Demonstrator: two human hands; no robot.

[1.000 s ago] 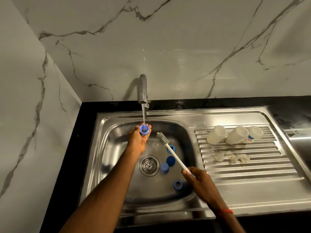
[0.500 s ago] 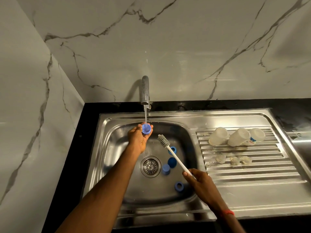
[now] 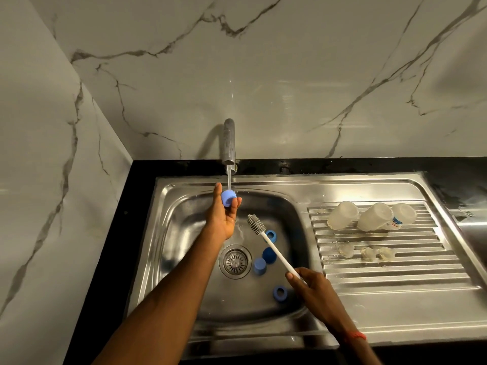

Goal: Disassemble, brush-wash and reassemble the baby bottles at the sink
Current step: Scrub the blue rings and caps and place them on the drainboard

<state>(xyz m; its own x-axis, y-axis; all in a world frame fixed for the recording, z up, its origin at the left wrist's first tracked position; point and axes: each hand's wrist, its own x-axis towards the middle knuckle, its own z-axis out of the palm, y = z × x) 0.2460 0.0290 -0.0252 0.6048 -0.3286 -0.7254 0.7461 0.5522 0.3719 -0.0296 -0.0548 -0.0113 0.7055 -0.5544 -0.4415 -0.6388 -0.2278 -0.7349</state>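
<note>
My left hand [image 3: 222, 218] holds a small blue bottle cap [image 3: 228, 197] between thumb and fingers, closed end up, under the water running from the tap [image 3: 228, 142]. My right hand [image 3: 313, 288] grips the white handle of a bottle brush [image 3: 274, 248]; its grey bristle head points up-left over the basin. Several blue caps and rings lie on the basin floor: a ring [image 3: 270, 235], a dark cap [image 3: 269, 255], a lighter cap [image 3: 259, 266] and another ring [image 3: 279, 293]. Three clear bottle bodies [image 3: 371, 216] lie on the drainboard, with three clear teats [image 3: 366, 252] in front of them.
The steel sink [image 3: 184, 259] has a round drain [image 3: 235, 261] at its centre. The ribbed drainboard [image 3: 395, 275] stretches to the right. A black counter [image 3: 110, 254] borders the sink, with marble walls behind and to the left.
My left hand has turned the blue cap over, from open side up to closed end up, under the stream. The brush and right hand have stayed almost still.
</note>
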